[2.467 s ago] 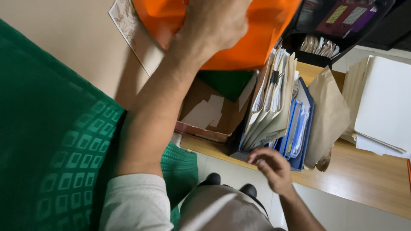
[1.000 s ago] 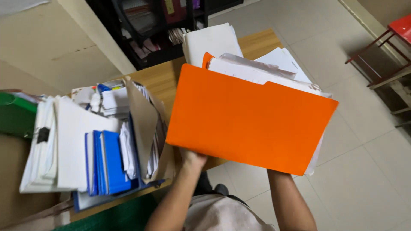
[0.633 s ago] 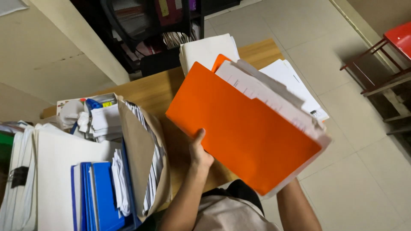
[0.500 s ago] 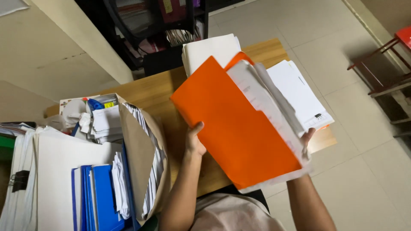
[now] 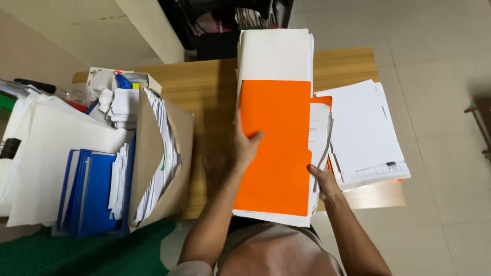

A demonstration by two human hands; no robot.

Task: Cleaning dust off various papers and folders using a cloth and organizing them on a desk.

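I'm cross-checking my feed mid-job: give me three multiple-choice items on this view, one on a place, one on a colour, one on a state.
1. Where does the loose white paper stack lie?
A. right of the orange folder
B. inside the brown envelope
C. on the floor

2. What colour are the binders at the left?
A. red
B. blue
C. yellow

3. How is the orange folder held?
A. by no hand
B. by one hand only
C. by both hands

Answers: 1 A, it rests on the wooden table beside the folder. 2 B, their covers are blue. 3 C, the left hand and right hand each have a grip on an edge.
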